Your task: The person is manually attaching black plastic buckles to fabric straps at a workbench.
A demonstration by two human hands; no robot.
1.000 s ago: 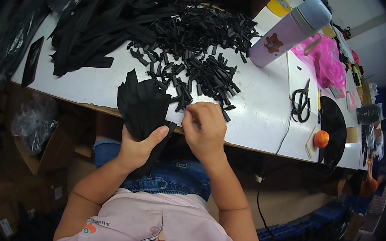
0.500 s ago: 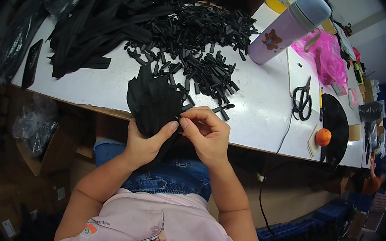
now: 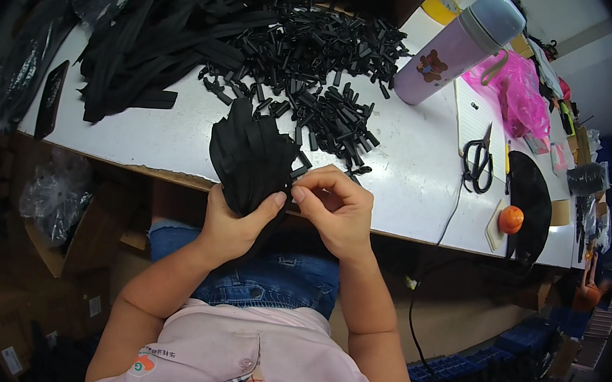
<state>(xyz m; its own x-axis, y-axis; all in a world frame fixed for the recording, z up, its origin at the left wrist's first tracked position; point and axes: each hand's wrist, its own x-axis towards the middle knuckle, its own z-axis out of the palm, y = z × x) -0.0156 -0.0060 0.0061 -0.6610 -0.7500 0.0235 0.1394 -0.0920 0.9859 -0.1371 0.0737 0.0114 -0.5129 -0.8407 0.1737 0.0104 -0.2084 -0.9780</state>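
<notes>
Across the back of the white surface lies a tangle of loose black strips on the left, running into a dense spread of small black parts that reaches forward to just beyond the hands. A dark slab lies near the surface's left edge; on the right are a lilac bottle, a yellow tape roll, a pink plastic bag, black scissors on a lined sheet, a round orange object and a curved black piece. The bundle of black strips is at the front edge, hiding part of that edge and some of the nearest small parts. Matt and dark, it fans out at the top and gathers tightly at the bottom, where the left grip is closed round it, thumb laid across. The right grip is narrow, thumb and forefinger nearly meeting beside the bundle's right edge; whether anything is pinched there cannot be told. The bottle carries a brown bear picture, the pale pink shirt a coloured emblem with dark lettering, and the cardboard boxes white labels too small to read.
</notes>
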